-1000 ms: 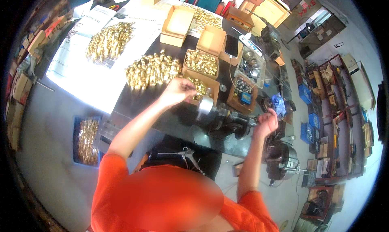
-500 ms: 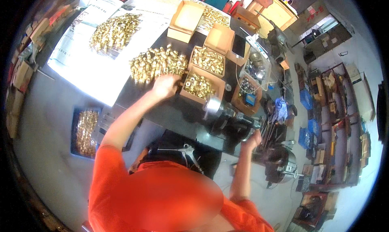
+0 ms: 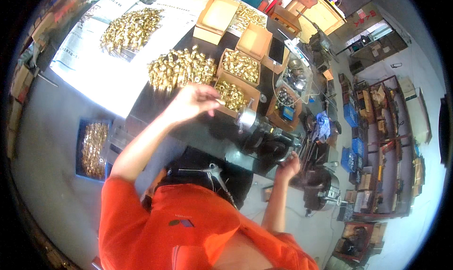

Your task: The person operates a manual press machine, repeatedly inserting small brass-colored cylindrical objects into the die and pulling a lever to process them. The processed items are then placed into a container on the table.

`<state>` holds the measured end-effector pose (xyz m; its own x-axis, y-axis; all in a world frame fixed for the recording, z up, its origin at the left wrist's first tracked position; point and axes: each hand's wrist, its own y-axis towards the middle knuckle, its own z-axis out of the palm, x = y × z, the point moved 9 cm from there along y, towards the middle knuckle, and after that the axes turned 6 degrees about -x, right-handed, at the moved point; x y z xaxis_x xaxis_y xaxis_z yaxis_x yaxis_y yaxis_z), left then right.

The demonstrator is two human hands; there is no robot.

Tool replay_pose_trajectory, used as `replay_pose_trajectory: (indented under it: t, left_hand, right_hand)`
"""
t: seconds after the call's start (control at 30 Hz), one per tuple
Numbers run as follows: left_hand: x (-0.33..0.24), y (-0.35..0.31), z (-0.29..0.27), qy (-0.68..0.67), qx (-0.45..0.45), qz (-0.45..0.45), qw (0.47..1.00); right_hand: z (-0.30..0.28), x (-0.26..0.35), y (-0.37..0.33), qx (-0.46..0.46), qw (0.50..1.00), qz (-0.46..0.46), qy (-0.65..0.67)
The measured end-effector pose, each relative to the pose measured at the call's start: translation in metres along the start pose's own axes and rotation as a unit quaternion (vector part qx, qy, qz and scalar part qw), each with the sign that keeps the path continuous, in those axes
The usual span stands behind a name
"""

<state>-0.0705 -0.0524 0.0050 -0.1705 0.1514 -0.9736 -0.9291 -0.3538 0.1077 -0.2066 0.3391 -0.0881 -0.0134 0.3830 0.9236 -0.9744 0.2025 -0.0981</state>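
My left hand (image 3: 192, 101) is closed in a pinch on a small brass fitting (image 3: 220, 101), held over the near edge of a cardboard box of brass fittings (image 3: 230, 96). To its right is the round metal chuck (image 3: 247, 120) of a dark bench machine (image 3: 266, 137). At the machine's right end, my right hand (image 3: 289, 168) has its fingers curled round a handle that they mostly hide. A heap of brass fittings (image 3: 181, 71) lies on the black table just beyond my left hand.
A second box of fittings (image 3: 240, 66) adjoins the first. Another brass pile (image 3: 132, 29) rests on newspaper at the far left. A blue crate of brass pieces (image 3: 94, 149) stands below the table. Right of the machine are a box of metal parts (image 3: 284, 109) and a blue cloth (image 3: 322, 126).
My left hand has moved from the edge of the brass heap rightward, toward the chuck, and a fitting now shows in its fingers. My right hand stays at the machine's handle, slightly lower.
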Motion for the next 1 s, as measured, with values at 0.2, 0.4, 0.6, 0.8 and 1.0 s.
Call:
replay_pose_trajectory:
  t: [0.2, 0.4, 0.6, 0.8, 1.0]
  left_hand:
    - [-0.012, -0.002, 0.050, 0.014, 0.085, 0.017, 0.996]
    - [-0.016, 0.003, 0.050, 0.012, 0.099, 0.026, 0.995]
    - [-0.012, 0.003, 0.044, 0.022, 0.066, 0.017, 0.997]
    - [-0.005, 0.005, 0.049, -0.004, 0.087, 0.000, 0.996]
    - [-0.008, 0.006, 0.049, 0.003, 0.094, 0.006, 0.996]
  right_hand:
    - [-0.001, 0.007, -0.002, -0.016, 1.000, -0.025, 0.009]
    - [-0.001, 0.025, -0.019, -0.016, 0.999, -0.039, -0.017]
    - [0.012, 0.058, -0.033, 0.037, 0.997, -0.073, 0.015]
    - [0.005, 0.047, -0.028, -0.001, 0.998, -0.055, -0.003]
    - [0.016, 0.069, -0.029, 0.040, 0.997, -0.067, -0.005]
